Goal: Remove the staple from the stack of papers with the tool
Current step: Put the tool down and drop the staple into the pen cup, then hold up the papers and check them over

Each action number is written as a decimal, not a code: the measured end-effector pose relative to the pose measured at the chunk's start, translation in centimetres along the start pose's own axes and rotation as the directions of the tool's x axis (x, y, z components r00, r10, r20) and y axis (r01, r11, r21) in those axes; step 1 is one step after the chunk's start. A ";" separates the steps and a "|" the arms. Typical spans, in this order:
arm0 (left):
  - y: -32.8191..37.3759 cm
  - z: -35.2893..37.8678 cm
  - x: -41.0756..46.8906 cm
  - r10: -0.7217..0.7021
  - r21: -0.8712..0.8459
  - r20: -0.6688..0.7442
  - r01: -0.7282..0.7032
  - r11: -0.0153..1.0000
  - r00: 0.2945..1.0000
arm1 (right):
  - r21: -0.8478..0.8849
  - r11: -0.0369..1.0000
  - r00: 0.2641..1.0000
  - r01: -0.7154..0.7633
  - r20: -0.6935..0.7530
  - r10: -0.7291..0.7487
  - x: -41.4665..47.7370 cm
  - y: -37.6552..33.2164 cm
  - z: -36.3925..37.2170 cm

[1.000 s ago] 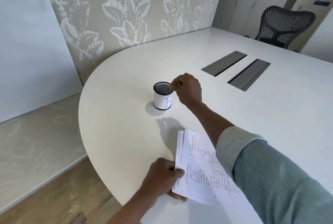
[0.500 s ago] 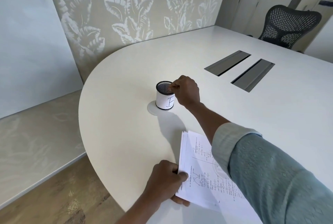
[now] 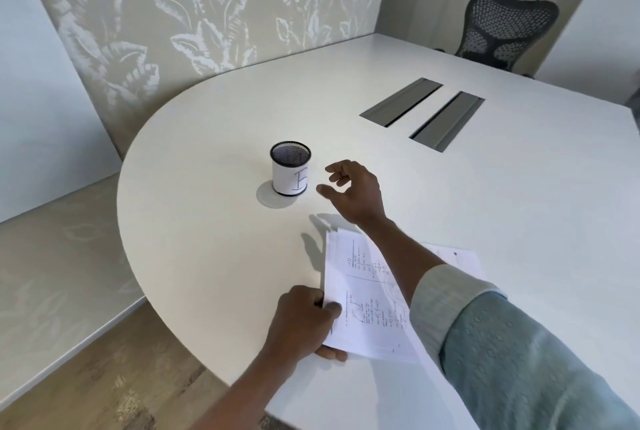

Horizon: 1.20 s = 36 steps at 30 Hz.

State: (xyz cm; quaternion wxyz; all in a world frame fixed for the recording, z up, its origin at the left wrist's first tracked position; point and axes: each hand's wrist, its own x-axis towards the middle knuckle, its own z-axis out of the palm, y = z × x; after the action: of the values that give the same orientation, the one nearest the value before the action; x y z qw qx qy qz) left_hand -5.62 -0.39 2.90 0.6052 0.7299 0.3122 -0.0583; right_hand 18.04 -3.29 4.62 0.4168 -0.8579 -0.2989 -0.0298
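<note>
A stack of printed white papers (image 3: 367, 294) lies near the table's front edge. My left hand (image 3: 304, 322) pinches its near left corner, thumb on top and fingers underneath. My right hand (image 3: 353, 190) hovers just right of a black mesh cup (image 3: 290, 171) wrapped in a white label with a handwritten letter. Its fingers are spread and hold nothing. My right forearm and sleeve cross over the papers and hide their right part. No staple and no tool can be seen in the head view.
The white table (image 3: 207, 215) curves away at the left and front, with wooden floor below. Two grey cable slots (image 3: 422, 112) lie in the tabletop behind. A black mesh chair (image 3: 502, 29) stands at the far right. A leaf-patterned partition runs along the back.
My right hand was closed at the cup's rim; it has now drawn back to the right and lower, with its fingers spread. My left hand still holds the papers.
</note>
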 end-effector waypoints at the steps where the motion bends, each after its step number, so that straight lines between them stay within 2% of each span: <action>1: -0.2 0.0 0.0 0.013 0.013 -0.007 -0.013 1.000 1.000 | 0.008 1.000 0.999 -0.016 0.037 0.015 -0.8 0.7 -0.5; 4: -0.6 0.1 0.1 0.057 0.017 0.006 -0.057 0.998 0.998 | 0.006 0.998 0.991 -0.065 0.114 0.064 -3.2 2.8 -2.9; 7: -0.8 -0.1 0.5 0.101 0.070 0.038 -0.103 0.992 0.994 | 0.038 0.994 0.989 -0.101 0.112 0.096 -5.1 5.0 -5.0; 9: -0.8 -0.2 0.9 0.160 0.164 0.056 -0.167 0.972 0.986 | 0.066 0.988 0.988 -0.138 0.081 0.132 -6.6 6.1 -6.3; 11: -0.4 -0.3 1.5 0.275 0.348 0.041 -0.272 0.897 0.961 | 0.121 0.975 0.982 -0.184 0.058 0.179 -7.8 6.8 -7.6; 14: 0.8 -0.8 2.6 0.431 0.654 0.002 -0.327 0.682 0.902 | 0.222 0.946 0.971 -0.238 0.082 0.225 -8.9 7.0 -9.7; 17: 3.2 -1.9 2.8 0.502 0.719 -0.030 -0.330 0.611 0.864 | 0.278 0.935 0.973 -0.222 0.120 0.195 -9.5 7.2 -12.0; 21: 6.7 -3.2 2.7 0.596 0.751 -0.048 -0.364 0.551 0.801 | 0.239 0.952 0.980 -0.190 0.108 0.169 -10.0 6.9 -14.7; 24: 9.5 -4.0 2.4 0.677 0.755 -0.067 -0.406 0.514 0.733 | 0.283 0.938 0.980 -0.199 0.075 0.185 -10.1 7.1 -15.8; 27: 12.2 -4.7 2.0 0.774 0.692 -0.087 -0.521 0.500 0.628 | 0.349 0.907 0.970 -0.237 0.026 0.243 -10.6 6.4 -17.1; 30: 14.2 -4.9 1.1 0.823 0.498 -0.204 -0.668 0.553 0.530 | 0.434 0.882 0.969 -0.182 -0.072 0.236 -10.8 5.7 -18.1; 32: 14.9 -4.9 0.6 0.787 0.319 -0.292 -0.720 0.616 0.544 | 0.519 0.845 0.967 -0.129 -0.121 0.222 -10.9 5.2 -18.4; 36: 15.0 -3.9 0.9 0.665 -0.075 -0.330 -0.720 0.689 0.670 | 0.618 0.786 0.956 -0.030 -0.213 0.203 -11.5 4.2 -19.1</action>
State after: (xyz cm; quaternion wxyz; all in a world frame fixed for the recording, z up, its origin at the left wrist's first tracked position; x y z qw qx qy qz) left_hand 1.86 2.47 16.20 0.6015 0.7297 0.0957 0.3108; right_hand 14.65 -24.91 10.64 0.7078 -0.6830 -0.1793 -0.0219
